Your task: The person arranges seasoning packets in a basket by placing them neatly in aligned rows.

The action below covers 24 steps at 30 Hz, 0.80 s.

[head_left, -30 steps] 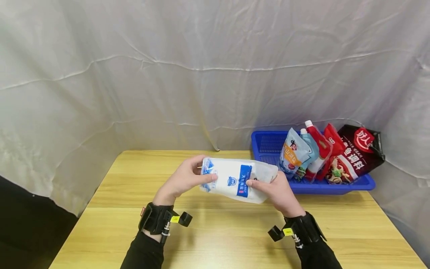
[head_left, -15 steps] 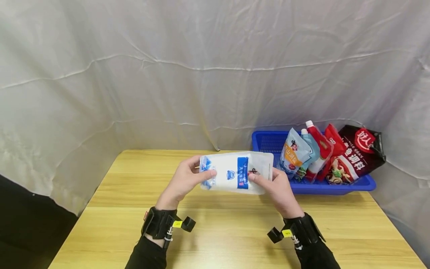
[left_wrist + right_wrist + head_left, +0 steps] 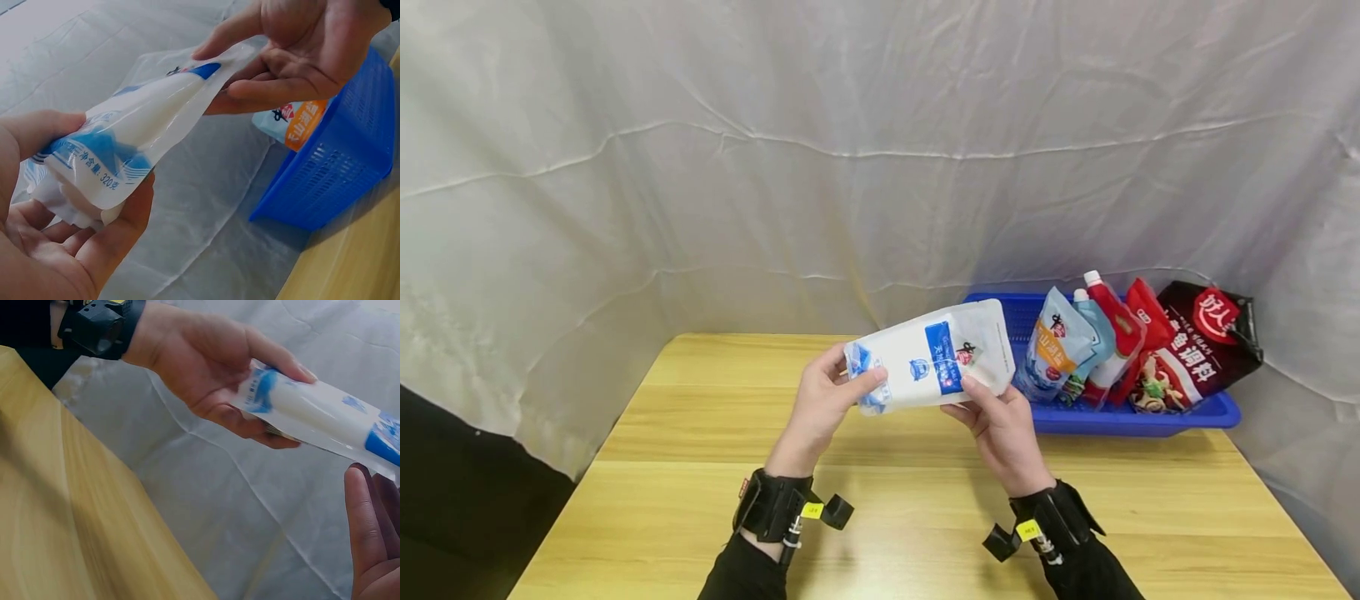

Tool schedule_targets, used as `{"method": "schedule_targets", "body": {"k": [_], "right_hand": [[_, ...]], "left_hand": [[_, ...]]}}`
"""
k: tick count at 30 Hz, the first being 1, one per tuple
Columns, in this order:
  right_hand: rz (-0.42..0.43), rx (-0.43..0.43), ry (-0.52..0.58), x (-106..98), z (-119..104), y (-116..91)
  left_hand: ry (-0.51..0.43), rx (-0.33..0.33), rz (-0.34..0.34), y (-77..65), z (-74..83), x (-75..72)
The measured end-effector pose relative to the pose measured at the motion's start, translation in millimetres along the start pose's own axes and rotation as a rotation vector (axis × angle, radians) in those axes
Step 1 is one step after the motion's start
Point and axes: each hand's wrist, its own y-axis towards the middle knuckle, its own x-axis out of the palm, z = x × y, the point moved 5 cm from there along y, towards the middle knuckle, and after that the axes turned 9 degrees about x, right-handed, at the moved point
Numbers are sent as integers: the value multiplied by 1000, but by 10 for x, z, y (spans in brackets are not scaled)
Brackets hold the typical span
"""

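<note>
A white and blue bag of salt is held up over the table between my two hands, its right end tilted upward. My left hand grips the bag's left end, thumb on the printed front and fingers behind, as the left wrist view also shows. Near the right end, my right hand pinches the bag's lower edge, with the thumb on the front beside the blue label. In the right wrist view the right fingers reach under the bag.
A blue plastic basket stands at the back right of the wooden table. Inside lean a light-blue pouch with an orange label, capped pouches, a red packet and a black seasoning bag. Grey cloth hangs behind.
The bag's right end has risen, so the bag now slants upward to the right. My right hand has slid to its lower edge and moved left; my left hand has shifted slightly right.
</note>
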Motion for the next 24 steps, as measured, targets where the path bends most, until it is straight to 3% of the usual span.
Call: {"method": "schedule_targets", "body": {"k": [7,14,24], "right_hand": [[-57,-20,-25,81,64,-13],[13,-56,-54,67,26,-26],[62,-95,-123,-1,-55,-29]], "left_hand": [[-14,-2,23,-2,-53,81],[-1,-13,9,4,-92,108],[55,-27,-130,27,-58,127]]}}
